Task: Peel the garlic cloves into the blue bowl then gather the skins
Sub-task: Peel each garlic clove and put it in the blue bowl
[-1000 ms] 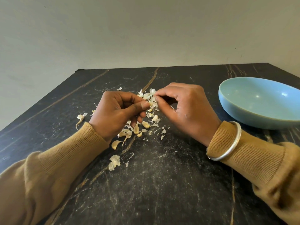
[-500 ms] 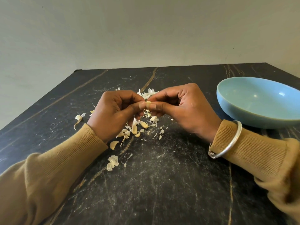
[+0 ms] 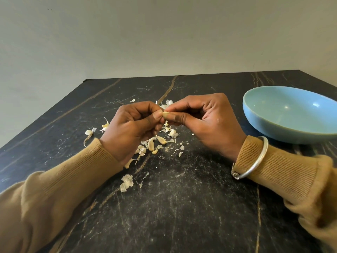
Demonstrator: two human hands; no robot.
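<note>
- Well, the biggest thing I see is the dark veined table [image 3: 182,207], running back to a plain wall.
- The blue bowl [image 3: 273,128] sits on it at the right, well apart from the hands.
- The left hand [image 3: 133,128] and right hand [image 3: 206,121] meet at the fingertips, both pinching one garlic clove [image 3: 165,114] between thumb and forefinger.
- A silver bangle [image 3: 255,161] rings the right wrist, over the tan sleeve.
- Garlic skins [image 3: 155,143] lie scattered on the table under the hands and out to their left.
- The clove itself is small and pale — mostly hidden by the thumbs.
</note>
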